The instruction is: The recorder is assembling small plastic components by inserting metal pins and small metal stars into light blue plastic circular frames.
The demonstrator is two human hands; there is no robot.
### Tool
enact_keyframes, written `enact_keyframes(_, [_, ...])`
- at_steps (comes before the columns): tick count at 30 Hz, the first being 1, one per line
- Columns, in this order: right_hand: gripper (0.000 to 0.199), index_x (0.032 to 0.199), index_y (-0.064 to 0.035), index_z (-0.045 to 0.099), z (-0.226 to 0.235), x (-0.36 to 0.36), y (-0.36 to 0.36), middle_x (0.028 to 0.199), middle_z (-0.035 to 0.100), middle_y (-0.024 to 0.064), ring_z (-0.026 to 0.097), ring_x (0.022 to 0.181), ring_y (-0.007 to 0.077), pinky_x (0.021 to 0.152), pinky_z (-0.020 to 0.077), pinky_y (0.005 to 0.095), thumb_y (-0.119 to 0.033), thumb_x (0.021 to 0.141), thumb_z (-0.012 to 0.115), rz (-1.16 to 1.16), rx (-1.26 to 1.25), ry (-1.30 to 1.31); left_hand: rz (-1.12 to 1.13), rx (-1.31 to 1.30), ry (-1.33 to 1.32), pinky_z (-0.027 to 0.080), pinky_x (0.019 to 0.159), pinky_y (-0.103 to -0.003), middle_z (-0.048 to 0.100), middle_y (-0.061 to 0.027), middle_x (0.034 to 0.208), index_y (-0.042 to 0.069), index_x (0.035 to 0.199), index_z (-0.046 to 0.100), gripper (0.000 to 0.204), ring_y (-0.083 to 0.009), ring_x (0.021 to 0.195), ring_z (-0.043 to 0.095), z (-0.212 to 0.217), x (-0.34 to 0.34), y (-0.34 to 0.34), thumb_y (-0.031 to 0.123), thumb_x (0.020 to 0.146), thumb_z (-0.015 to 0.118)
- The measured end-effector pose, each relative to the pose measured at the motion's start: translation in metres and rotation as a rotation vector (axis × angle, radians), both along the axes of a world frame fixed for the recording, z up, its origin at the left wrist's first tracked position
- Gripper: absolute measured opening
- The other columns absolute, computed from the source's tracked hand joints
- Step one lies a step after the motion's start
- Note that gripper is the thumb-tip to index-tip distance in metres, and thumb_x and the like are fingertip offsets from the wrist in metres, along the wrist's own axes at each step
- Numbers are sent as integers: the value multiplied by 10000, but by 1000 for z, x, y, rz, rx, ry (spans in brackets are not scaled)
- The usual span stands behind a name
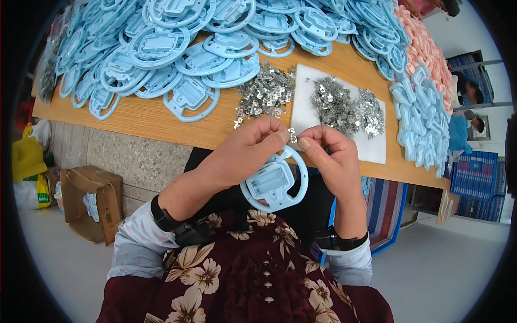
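A light blue plastic steering-wheel-shaped part (272, 183) hangs below my left hand (245, 153), its recessed battery compartment facing up. My left hand is closed on its upper rim, though the lower fingers are hidden. Between the thumb tips of both hands sits a small shiny metal clip (292, 135). My right hand (336, 156) is closed in a pinch at that clip; a thin dark thing (322, 128) shows by its fingers, too small to make out. Just beyond my hands lies a pile of metal clips (266, 90) on the wooden table (226, 110).
Many blue wheel parts (159, 47) are heaped across the far table. A white foam sheet (371, 148) bears more metal pieces (338, 105). Blue (417, 116) and pink plastic pieces (425, 46) lie right. A cardboard box (91, 202) stands on the floor left; a striped container (385, 212) is lower right.
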State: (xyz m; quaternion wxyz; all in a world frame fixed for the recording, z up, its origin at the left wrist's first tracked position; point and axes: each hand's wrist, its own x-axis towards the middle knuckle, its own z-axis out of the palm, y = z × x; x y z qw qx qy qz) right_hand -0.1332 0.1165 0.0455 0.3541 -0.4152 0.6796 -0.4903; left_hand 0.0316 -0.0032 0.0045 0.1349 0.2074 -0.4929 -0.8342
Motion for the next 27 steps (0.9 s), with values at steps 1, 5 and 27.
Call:
enact_keyframes(1, [168,995,21,687,1,-2,1,792,667,-25,573,695,25,591,448,199,-138,943,697,17,57,-44,9,-64,5,411,654,-186,546,68,848,78,1035,601,135,-1,749,482,-1,-1,0,208,1028,568])
enact_keyframes(5, [162,993,-5,682,6,-7,4,785,655,-28,549,655,8,554,420,168,-158,943,701,1,95,-254,22,-246,-25,408,664,-188,542,65,851,65,1038,589,125,-1,767,475,8,-7,5,186,1032,562])
enact_keyframes(27, [122,966,-12,695,-12,-9,30,725,637,92,608,625,162,598,486,274,-83,874,728,2,12,446,103,-598,-183,523,741,-293,686,-65,929,-13,1153,609,239,-112,830,631,-10,-24,6,150,1038,478])
